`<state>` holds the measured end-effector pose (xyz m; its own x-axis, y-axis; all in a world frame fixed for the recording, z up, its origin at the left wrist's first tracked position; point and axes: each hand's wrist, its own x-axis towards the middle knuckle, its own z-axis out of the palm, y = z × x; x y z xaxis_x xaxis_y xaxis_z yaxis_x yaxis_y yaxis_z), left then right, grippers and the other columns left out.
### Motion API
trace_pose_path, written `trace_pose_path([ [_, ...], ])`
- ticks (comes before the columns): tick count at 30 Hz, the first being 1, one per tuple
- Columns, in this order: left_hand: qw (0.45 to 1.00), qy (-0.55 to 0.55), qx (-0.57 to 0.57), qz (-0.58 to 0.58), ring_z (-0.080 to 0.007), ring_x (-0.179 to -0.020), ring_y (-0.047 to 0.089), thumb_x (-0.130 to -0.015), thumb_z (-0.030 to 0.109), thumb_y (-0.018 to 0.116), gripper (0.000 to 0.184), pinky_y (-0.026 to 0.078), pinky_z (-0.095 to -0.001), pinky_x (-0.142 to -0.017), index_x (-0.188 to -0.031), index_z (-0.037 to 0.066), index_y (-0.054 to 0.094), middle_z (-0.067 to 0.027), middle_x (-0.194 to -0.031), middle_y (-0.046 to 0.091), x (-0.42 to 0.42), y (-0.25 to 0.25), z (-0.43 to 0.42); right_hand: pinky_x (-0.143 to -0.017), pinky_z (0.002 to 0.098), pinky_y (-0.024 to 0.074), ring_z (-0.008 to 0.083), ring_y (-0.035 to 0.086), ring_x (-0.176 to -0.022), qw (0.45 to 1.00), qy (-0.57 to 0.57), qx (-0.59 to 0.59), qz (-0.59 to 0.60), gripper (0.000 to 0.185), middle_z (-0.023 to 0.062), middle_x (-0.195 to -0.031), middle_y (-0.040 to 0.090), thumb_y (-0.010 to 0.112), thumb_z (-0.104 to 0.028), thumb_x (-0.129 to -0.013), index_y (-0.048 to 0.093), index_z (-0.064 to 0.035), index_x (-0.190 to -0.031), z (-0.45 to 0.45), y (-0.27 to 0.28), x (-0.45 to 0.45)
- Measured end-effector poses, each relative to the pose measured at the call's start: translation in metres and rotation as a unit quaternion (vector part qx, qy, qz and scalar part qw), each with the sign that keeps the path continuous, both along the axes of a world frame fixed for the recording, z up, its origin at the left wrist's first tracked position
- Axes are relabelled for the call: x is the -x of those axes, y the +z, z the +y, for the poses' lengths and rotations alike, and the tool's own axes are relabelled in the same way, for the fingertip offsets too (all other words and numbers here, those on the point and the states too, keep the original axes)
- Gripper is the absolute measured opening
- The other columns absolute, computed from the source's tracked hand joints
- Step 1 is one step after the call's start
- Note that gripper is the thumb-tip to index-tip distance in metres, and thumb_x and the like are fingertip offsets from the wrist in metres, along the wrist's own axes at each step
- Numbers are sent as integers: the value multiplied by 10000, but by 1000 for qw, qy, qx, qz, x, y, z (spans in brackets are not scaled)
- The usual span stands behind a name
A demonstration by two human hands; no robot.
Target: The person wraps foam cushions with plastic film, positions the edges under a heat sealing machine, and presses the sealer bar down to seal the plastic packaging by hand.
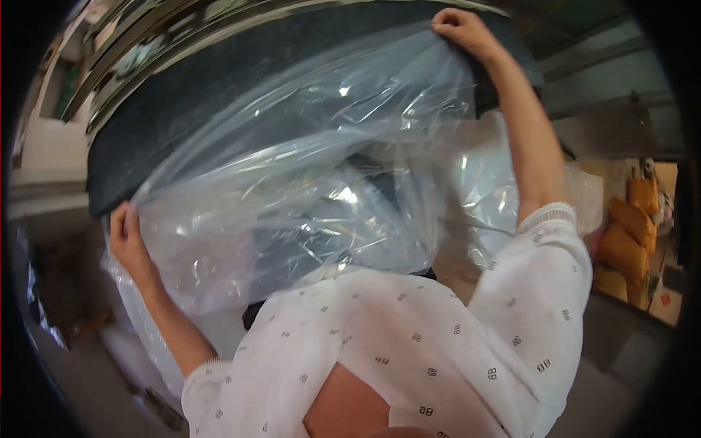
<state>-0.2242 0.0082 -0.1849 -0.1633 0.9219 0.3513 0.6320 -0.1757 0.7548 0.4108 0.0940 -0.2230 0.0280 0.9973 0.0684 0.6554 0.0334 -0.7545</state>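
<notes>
A large sheet of clear plastic film (314, 168), creased and shiny, is stretched between my two hands. My left hand (128, 237) pinches its left corner near the front left of the dark tabletop (197, 95). Far out at the upper right, my right hand (465, 33) is closed on the opposite corner. The film's far edge runs taut from one hand to the other across the dark surface. Its near part hangs in folds close to my body. Whether it is one layer or a bag, I cannot tell.
More clear plastic (485, 182) lies to the right, under my right arm. Yellow-orange bundles (629, 230) are stacked farther right. Long slats or rails (139, 51) run behind the table's far edge. Plastic (139, 321) also hangs down at the left.
</notes>
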Motion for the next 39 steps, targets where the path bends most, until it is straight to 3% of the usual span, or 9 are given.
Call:
trace_pose_path([
  [1,993,24,6,-117,-82,-755,482,-878,129,548,135,378,-198,-724,-952,24,591,-6,-857,555,1,1,10,-709,238,424,131,549,-777,998,11,-13,52,205,24,-848,590,595,-124,-813,554,-27,-989,8,10,1],
  [4,939,-9,-75,-334,-73,-755,489,-888,138,535,129,390,-218,-693,-957,35,570,-1,-851,556,-22,36,39,-945,360,355,231,469,-1090,953,-80,-60,286,377,153,-1172,501,492,-313,-891,513,-55,-1166,15,66,18],
  [6,916,-46,-112,-383,-68,-710,481,-887,150,537,115,388,-226,-644,-912,43,572,14,-790,547,-22,43,66,-731,270,436,170,581,-818,889,-120,-160,413,174,58,-881,616,568,-127,-822,554,-23,-960,40,78,11],
  [9,967,12,-163,-196,-56,-682,483,-872,192,567,156,390,-211,-625,-848,44,612,29,-745,557,-26,16,149,-749,337,440,253,575,-806,863,-353,-361,-20,263,101,-867,605,583,-205,-787,554,-54,-1000,61,38,45],
  [11,979,33,-179,-91,-60,-720,503,-849,214,594,191,407,-211,-665,-834,29,638,28,-789,586,-38,-34,185,-752,338,440,258,580,-797,873,-413,-249,-65,198,108,-847,613,521,-149,-821,553,-40,-983,66,-12,42],
  [15,984,33,-96,-150,-80,-739,545,-802,234,630,220,423,-224,-707,-889,36,671,1,-786,636,-44,-51,224,-747,343,446,229,581,-806,887,-357,-289,47,134,111,-876,608,584,-146,-797,590,-35,-872,67,-20,36],
  [26,991,78,-26,-101,-149,-697,578,-708,315,678,282,441,-273,-686,-844,67,675,-47,-733,637,-69,-37,263,-780,346,417,250,520,-827,889,-390,-211,-116,209,146,-925,528,621,-201,-733,618,-20,-837,98,-21,8],
  [35,993,114,-12,22,-197,-648,521,-665,360,700,359,430,-312,-656,-719,39,551,-61,-653,551,-53,-41,273,-919,374,306,336,375,-1034,869,-435,-215,-99,400,222,-1048,398,636,-208,-717,426,31,-959,93,-14,17],
  [39,995,81,-61,9,-110,-617,412,-721,353,680,358,378,-247,-598,-715,38,511,1,-646,462,-47,-44,266,-912,392,301,330,377,-1019,876,-424,-225,-36,332,219,-1016,419,623,-243,-744,467,36,-835,96,-19,-3],
])
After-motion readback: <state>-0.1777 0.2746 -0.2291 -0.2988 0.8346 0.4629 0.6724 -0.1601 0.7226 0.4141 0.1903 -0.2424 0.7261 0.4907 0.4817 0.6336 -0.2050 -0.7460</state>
